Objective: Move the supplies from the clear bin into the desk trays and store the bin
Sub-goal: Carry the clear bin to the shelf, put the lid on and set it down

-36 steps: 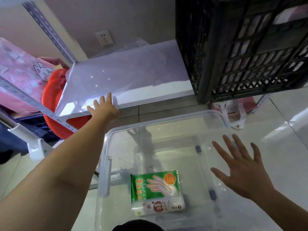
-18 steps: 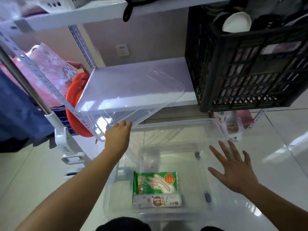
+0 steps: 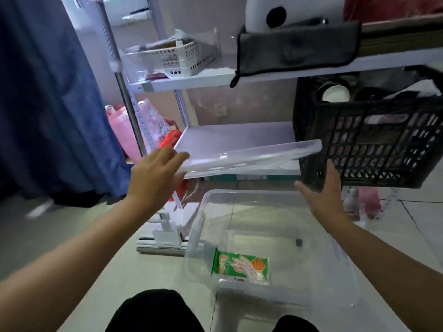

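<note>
From the head camera, the only view I have, I see my left hand gripping the left end of the flat clear plastic lid, fingers over the top edge, with the lid held roughly level above the bare white lower shelf of the metal rack. My right hand is open, fingers straight and spread, just below the lid's right end and close to the black lattice plastic crate; I cannot tell whether it touches either. The large clear plastic bin sits uncovered on the pale tiled floor in front of my knees, and inside it, towards its near left corner, lies a green flat packet printed with glove outlines. I judge the lid light but wide and a little springy, so held by one end it will sag and twist; its smooth surface looks slippery, and a second hold at the far end would steady it. The packet looks soft and very light, easy to pinch by an edge. The bin I take to be light, stiff at the rim and thin in the walls, best lifted with a hand under the rim on each short side. No desk trays are in sight here.
</note>
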